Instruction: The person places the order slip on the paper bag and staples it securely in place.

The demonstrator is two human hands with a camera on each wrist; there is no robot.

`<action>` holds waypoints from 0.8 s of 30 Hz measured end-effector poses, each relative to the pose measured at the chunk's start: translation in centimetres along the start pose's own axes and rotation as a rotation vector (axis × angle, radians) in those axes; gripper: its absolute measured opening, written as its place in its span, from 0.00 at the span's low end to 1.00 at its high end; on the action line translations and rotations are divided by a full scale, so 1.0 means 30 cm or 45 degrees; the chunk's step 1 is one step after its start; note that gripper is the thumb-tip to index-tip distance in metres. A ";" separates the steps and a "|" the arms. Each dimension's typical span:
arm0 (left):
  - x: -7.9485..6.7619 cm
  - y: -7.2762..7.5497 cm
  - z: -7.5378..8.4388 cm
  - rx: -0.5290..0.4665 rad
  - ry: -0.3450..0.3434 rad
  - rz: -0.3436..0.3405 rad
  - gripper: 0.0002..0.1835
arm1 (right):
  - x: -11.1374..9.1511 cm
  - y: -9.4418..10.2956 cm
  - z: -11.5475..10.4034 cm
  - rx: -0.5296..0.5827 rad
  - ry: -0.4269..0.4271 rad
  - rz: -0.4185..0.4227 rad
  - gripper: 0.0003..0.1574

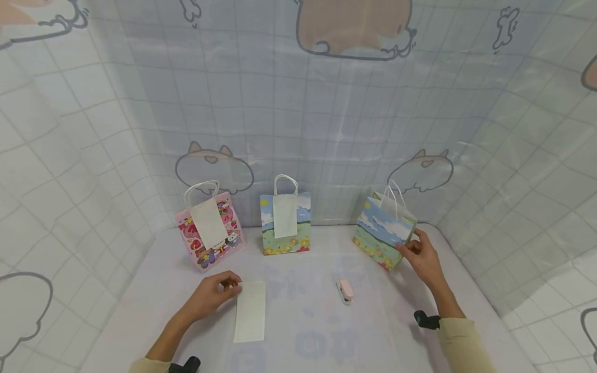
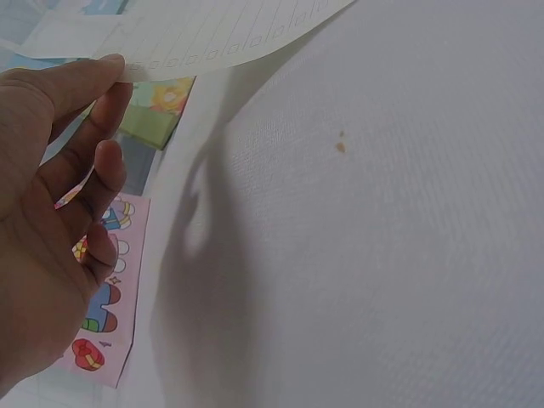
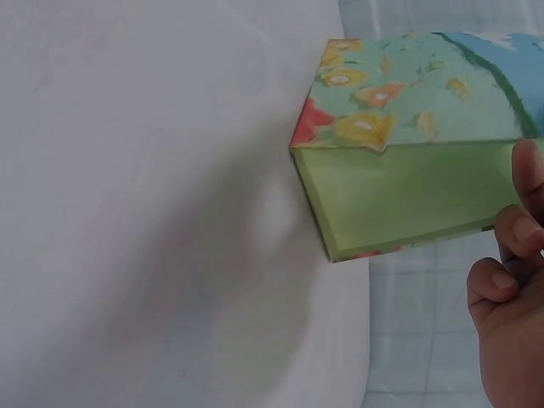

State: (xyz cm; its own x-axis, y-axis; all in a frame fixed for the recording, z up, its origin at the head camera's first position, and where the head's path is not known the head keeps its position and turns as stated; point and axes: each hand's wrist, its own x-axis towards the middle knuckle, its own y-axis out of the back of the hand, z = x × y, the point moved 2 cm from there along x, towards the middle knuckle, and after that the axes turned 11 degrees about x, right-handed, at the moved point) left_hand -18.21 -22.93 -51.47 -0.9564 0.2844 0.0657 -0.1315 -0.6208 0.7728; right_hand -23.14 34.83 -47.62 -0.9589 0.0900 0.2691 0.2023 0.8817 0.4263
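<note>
My left hand (image 1: 211, 297) pinches a pale paper strip (image 1: 251, 313) at its upper left corner, between thumb and forefinger. The left wrist view shows that strip (image 2: 229, 38) with printed lines and small boxes, lifted above the table. At the right, my right hand (image 1: 425, 263) grips the side of a paper gift bag (image 1: 383, 226) with sky, meadow and flowers; it leans, white handles up. In the right wrist view the bag's green side (image 3: 408, 195) faces me, and part of the hand (image 3: 523, 314) is cut off by the frame.
A pink cartoon gift bag (image 1: 235, 235) and a second meadow bag (image 1: 284, 246) stand at the back, each with a pale strip on its front. A small pink stapler (image 1: 345, 289) lies on the white table (image 1: 303, 290). A patterned curtain (image 1: 326, 129) rises behind.
</note>
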 end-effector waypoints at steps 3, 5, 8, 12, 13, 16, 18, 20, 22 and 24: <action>-0.002 0.001 0.000 0.006 0.001 -0.002 0.09 | 0.002 0.000 -0.011 0.001 0.017 -0.004 0.45; -0.003 0.002 0.001 0.009 0.001 0.003 0.09 | 0.003 -0.001 -0.015 -0.003 0.026 -0.004 0.43; -0.006 0.002 0.000 0.012 -0.011 0.017 0.08 | 0.004 -0.004 -0.018 -0.001 0.036 -0.005 0.41; -0.006 -0.002 -0.001 0.015 -0.018 0.023 0.07 | 0.001 -0.004 -0.019 0.008 0.051 0.000 0.39; -0.004 -0.003 0.000 0.013 -0.008 0.022 0.07 | 0.000 -0.004 -0.020 0.006 0.058 0.002 0.38; -0.004 -0.005 0.004 0.011 -0.003 0.014 0.07 | -0.006 -0.001 -0.022 0.005 0.071 0.014 0.36; -0.004 -0.005 0.008 0.006 0.002 0.011 0.07 | -0.011 0.001 -0.031 -0.002 0.086 0.020 0.35; -0.004 -0.003 0.012 0.004 0.002 0.011 0.06 | -0.014 0.004 -0.042 -0.008 0.107 0.025 0.35; -0.002 -0.002 0.014 0.005 0.000 0.012 0.07 | -0.016 0.005 -0.055 -0.004 0.128 0.026 0.33; 0.000 -0.001 0.016 0.009 -0.004 0.015 0.07 | -0.019 0.004 -0.070 0.003 0.150 0.028 0.33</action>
State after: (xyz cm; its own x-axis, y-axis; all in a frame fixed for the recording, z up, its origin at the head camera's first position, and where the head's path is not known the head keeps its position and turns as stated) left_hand -18.09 -22.56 -51.18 -0.9572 0.2791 0.0768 -0.1181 -0.6188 0.7766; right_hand -22.16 33.92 -45.89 -0.9242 0.0541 0.3780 0.2223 0.8812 0.4172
